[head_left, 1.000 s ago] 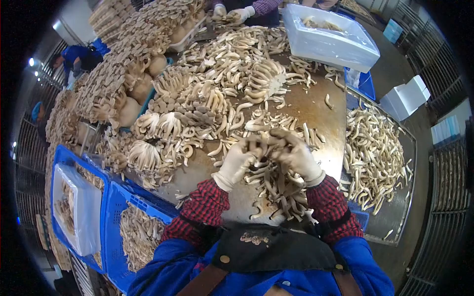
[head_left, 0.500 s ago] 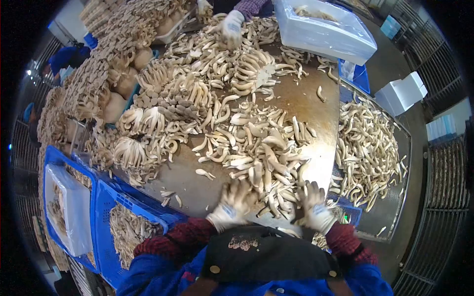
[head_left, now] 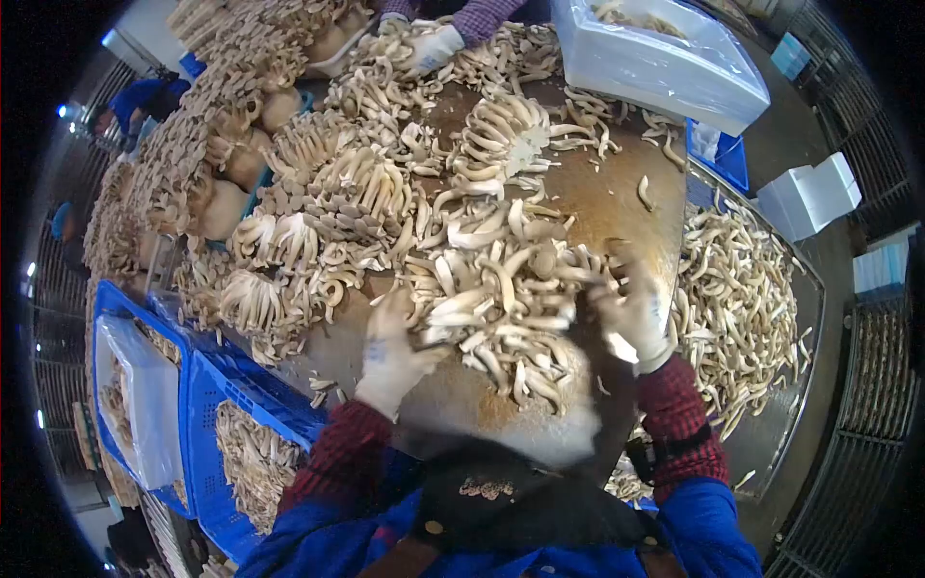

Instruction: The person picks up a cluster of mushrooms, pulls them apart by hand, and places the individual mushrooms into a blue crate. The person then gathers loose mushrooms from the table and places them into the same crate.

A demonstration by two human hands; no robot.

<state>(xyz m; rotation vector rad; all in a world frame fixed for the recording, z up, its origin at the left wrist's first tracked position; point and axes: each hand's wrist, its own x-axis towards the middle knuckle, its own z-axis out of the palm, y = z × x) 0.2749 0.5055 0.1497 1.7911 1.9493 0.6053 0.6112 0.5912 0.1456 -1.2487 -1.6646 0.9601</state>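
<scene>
My left hand (head_left: 390, 352), in a white work glove, rests at the left side of a loose pile of cut mushrooms (head_left: 501, 299). Its thumb is spread away from the fingers and nothing is in its grasp. Across the pile, my right hand (head_left: 636, 313) is gloved too, and motion smears its fingers. A dark blurred shape (head_left: 609, 376) runs down beside it; what that is cannot be made out. Behind the pile lies a mushroom cluster (head_left: 501, 140) with its pale cut base showing.
Uncut clusters (head_left: 164, 164) are heaped at the left. Another person's gloved hand (head_left: 438, 48) is in the mushrooms at the back. Blue crates (head_left: 207, 433) stand front left, a lined foam box (head_left: 665, 67) back right. More mushrooms (head_left: 737, 308) fill a tray at the right.
Both my hands have moved forward from the table's near edge to the sides of the pile. The pile is pushed together and further back. The other person's hand has shifted slightly.
</scene>
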